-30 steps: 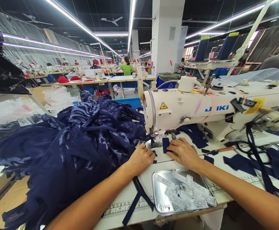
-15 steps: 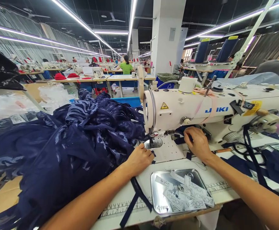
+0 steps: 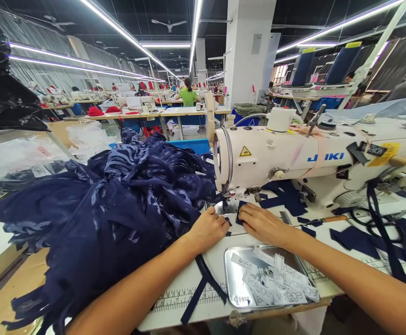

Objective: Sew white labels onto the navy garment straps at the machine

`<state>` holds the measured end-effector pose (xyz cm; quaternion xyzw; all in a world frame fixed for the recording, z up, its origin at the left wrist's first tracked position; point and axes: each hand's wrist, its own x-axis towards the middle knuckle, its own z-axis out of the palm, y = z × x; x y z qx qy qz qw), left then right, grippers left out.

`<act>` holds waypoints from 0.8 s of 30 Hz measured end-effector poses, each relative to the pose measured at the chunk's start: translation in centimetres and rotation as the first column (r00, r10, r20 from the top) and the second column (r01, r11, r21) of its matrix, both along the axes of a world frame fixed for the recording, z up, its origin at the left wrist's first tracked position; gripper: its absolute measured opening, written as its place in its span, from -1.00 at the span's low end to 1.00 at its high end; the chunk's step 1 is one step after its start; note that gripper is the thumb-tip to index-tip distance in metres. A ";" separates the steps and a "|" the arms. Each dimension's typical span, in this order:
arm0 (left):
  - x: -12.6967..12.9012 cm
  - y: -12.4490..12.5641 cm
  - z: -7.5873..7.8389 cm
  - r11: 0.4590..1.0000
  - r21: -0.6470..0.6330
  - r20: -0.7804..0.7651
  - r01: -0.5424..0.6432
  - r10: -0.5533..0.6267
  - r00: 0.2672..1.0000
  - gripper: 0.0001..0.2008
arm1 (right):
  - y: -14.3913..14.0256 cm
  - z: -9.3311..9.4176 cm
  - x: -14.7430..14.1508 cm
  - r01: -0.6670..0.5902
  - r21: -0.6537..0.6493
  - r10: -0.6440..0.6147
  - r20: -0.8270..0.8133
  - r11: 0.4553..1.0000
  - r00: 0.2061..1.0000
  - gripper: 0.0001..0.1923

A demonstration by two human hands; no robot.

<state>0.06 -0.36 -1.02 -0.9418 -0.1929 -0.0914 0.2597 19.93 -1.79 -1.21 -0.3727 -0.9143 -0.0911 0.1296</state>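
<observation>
Here, navy patch under right fingers

I see a small navy fabric piece lying flat on the machine bed, just in front of the presser foot, at about 12 o'clock from me. It is dark, roughly rectangular, and partly hidden under fingers at its near edge.

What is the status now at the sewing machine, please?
Left hand and right hand flat on small navy piece by the needle. Navy fabric pile at left. Label tray in front.
</observation>
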 end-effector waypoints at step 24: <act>-0.2 -0.2 -0.4 0.999 0.040 0.044 -0.021 0.019 0.999 -0.83 | 0.7 0.4 -2.5 0.212 -0.189 -0.241 -0.150 0.959 0.959 -0.82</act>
